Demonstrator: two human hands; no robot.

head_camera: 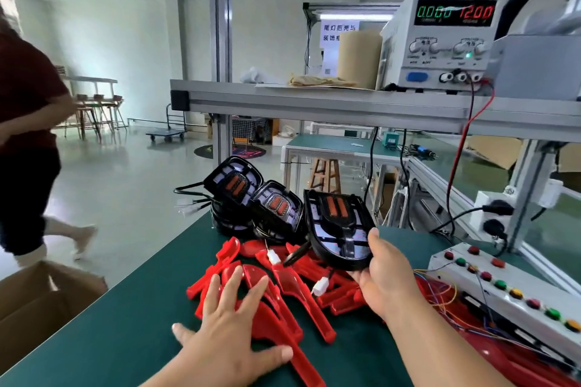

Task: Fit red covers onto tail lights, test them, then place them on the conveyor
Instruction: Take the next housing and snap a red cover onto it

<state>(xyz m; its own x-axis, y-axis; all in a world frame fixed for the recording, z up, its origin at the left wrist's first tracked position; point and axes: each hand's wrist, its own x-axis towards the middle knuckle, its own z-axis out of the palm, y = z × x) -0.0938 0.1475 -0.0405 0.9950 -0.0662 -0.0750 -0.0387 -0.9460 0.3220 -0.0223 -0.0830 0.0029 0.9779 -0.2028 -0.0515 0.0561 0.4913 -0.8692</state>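
The left hand [232,336] lies spread, fingers straight, on the pile of red covers [283,289] on the green counter [110,339]. Above the pile's right side, the right hand [385,276] grips a black tail light [338,223] by its near end.

fingers of right hand [388,276] hidden under tail light [341,226] | cardboard box [37,298] cut by left edge

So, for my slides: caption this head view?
Right hand holds a black tail light; left hand rests on the red covers.
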